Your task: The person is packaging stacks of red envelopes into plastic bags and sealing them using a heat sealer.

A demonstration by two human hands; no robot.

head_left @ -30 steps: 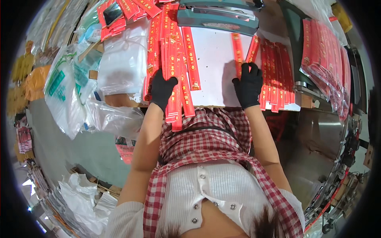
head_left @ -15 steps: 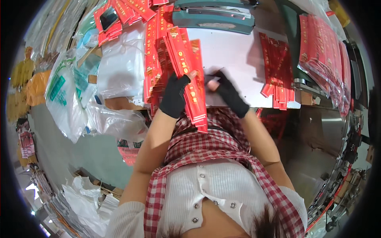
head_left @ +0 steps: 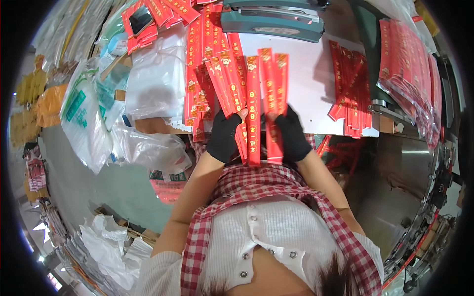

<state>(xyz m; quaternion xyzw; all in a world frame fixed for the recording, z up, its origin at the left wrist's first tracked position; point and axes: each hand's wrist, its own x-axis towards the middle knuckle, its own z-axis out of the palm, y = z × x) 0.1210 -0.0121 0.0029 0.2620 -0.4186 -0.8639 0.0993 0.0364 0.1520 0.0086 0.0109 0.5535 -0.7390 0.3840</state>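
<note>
In a black fingerless glove, my left hand (head_left: 226, 133) is closed round several long, narrow red paper sleeves (head_left: 224, 93) with gold print, fanned slightly apart. My right hand (head_left: 290, 132), gloved the same way, grips a few more red sleeves (head_left: 276, 89) that look blurred. Between the two hands one sleeve (head_left: 253, 108) stands lengthwise; which hand bears it I cannot tell. The lower ends hang over the table's near edge, above my checked apron. Left of my left hand lies a pile of the same sleeves (head_left: 193, 74) on the white table (head_left: 306, 74).
More red sleeves (head_left: 351, 93) lie at the table's right. Beyond them hang plastic-wrapped red packs (head_left: 407, 79). A teal sealing machine (head_left: 271, 22) stands at the back. Clear plastic bags (head_left: 153, 84) sit at the left, and a phone (head_left: 140, 19) rests on red packets.
My right hand, apart from the bundle before, now grips several sleeves beside it. The bundle has spread into separate parts, and the view has shifted slightly.
</note>
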